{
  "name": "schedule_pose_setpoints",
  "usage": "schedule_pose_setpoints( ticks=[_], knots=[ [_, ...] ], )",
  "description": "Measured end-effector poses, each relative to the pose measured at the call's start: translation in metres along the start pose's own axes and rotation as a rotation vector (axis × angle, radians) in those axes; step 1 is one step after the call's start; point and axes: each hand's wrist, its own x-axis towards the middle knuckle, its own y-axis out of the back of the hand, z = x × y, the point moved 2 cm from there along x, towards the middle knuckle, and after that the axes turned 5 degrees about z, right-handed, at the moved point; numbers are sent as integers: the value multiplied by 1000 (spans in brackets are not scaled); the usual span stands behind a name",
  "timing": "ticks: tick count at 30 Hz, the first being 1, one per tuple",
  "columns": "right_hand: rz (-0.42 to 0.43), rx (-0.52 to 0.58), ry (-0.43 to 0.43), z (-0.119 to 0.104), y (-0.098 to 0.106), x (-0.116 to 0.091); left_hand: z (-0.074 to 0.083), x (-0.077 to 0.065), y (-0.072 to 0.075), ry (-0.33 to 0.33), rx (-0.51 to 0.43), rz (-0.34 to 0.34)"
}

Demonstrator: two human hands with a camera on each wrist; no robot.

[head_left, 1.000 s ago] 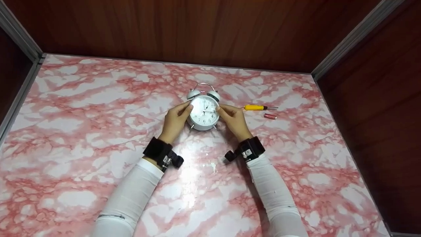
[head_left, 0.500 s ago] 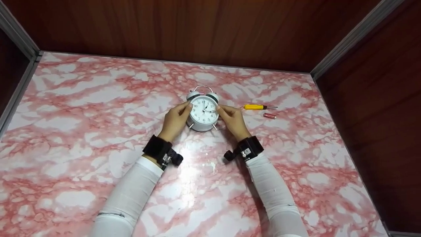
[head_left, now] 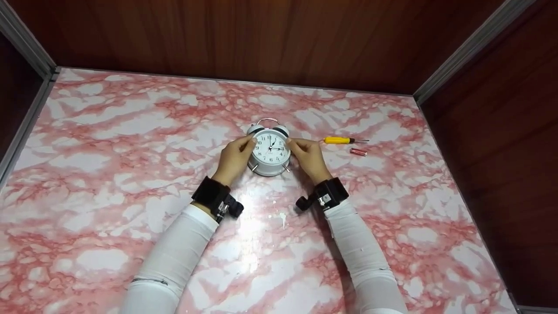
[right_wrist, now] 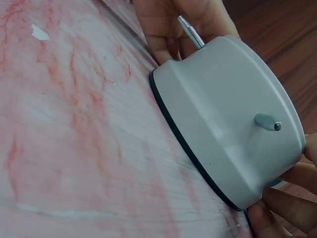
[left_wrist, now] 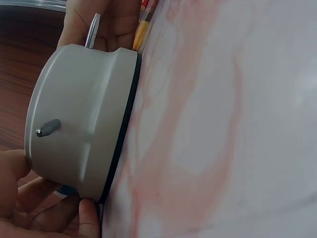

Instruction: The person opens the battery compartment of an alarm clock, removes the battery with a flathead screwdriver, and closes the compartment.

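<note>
A white twin-bell alarm clock (head_left: 270, 148) lies face up near the middle of the table, its two bells and wire handle pointing to the far side. My left hand (head_left: 235, 158) grips its left side, thumb at the rim of the dial. On the opposite side my right hand (head_left: 310, 158) holds it in the same way. Both wrist views show the clock's pale grey casing (left_wrist: 84, 114) from below, with two metal legs sticking out. Its dark back edge (right_wrist: 183, 144) is right at the tabletop. Fingers curl partly behind the casing, where their tips are hidden.
To the right of my right hand lie a yellow-handled screwdriver (head_left: 338, 140) and a red battery (head_left: 358, 151). The table (head_left: 130, 174) has a red and white marbled top. Dark wood panels (head_left: 235, 39) stand along its back and sides.
The clock has tipped further back, its bells and handle lowering toward the table. Both hands stay on its sides throughout. The screwdriver and battery have not moved.
</note>
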Motion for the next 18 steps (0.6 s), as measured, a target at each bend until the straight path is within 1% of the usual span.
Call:
schedule_pose_setpoints(
  ticks=[5, 8, 11, 14, 16, 18],
  knots=[
    [-8, -7, -19, 2, -3, 1, -2, 2, 2, -2, 7, -4],
    [-24, -9, -36, 2, -4, 2, -1, 3, 5, -12, 24, -20],
    [-63, 8, -58, 2, -3, 0, -1, 3, 7, -24, 24, -75],
    [-119, 55, -93, -1, 2, -3, 2, 0, 13, -44, 17, -158],
    [-158, 89, -114, -4, 8, -7, 5, -5, 18, -66, 17, -215],
    [-184, 90, -119, -9, 17, -12, 11, -13, 26, -97, 31, -269]
  ],
)
